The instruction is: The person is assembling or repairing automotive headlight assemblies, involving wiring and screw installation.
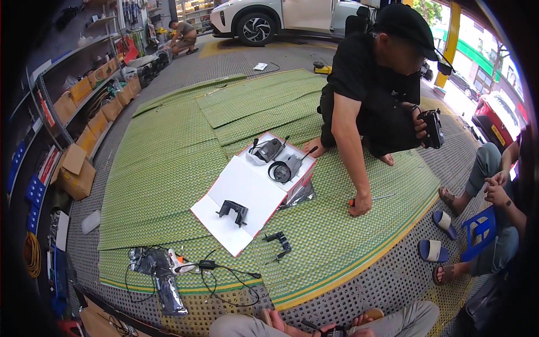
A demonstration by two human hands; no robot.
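At the lower edge, between my grey-trousered legs, lies a small black part (332,331), mostly cut off. My right hand (362,332) appears closed at its right side; only a piece of that hand shows. My left hand cannot be made out clearly. Ahead on the mat, an opened white box (247,181) holds two grey-and-black devices (285,168) with straps. A black bracket (233,213) rests on its lid. Nearer me lies a black jointed part (279,245). To the left are a black cable (206,264), a white-and-orange tool (179,263) and dark plastic bags (168,289).
A crouching person in black touches a screwdriver (383,197) on the green mat (168,168) and holds a black device (432,129). Another person sits at right near slippers (433,250) and a blue stool (479,233). Shelves (84,95) line the left; a car (303,16) stands behind.
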